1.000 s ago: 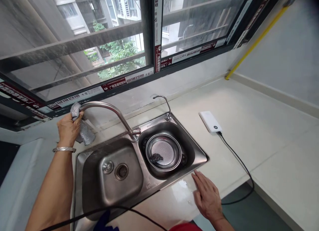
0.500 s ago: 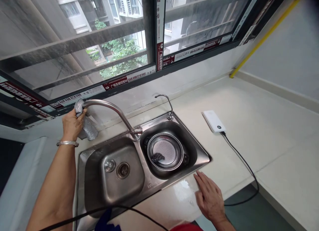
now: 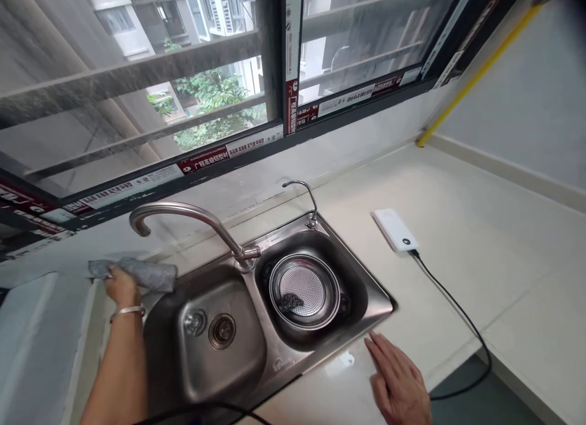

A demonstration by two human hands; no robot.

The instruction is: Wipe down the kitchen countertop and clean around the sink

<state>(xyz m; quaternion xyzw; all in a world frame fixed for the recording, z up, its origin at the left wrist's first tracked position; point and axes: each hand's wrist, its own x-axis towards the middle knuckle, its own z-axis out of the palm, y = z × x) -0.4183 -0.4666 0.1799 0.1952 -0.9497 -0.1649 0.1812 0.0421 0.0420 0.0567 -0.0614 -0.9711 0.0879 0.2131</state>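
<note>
My left hand [image 3: 121, 287] is closed on a grey cloth [image 3: 151, 275], which hangs out to both sides of the fingers beside the sink's back left corner. Above it curves the metal faucet [image 3: 187, 210], apart from the hand. The double-bowl steel sink [image 3: 270, 345] lies between my hands. In its right bowl rests a round metal pan [image 3: 304, 290] with a dark scouring pad [image 3: 290, 301] inside. My right hand [image 3: 400, 379] lies on the counter by the sink's front right edge, fingers stretched out and holding nothing.
A white power bank [image 3: 394, 229] with a black cable [image 3: 451, 307] lies on the counter [image 3: 494, 229] to the right. A small thin spout [image 3: 311, 196] rises behind the right bowl. The window frame [image 3: 210, 162] runs along the back, and a yellow pipe [image 3: 480, 77] stands at the right.
My left hand has come down from the faucet's spout end with the cloth, leaving the faucet bare. My right hand stays on the counter. The view has shifted slightly.
</note>
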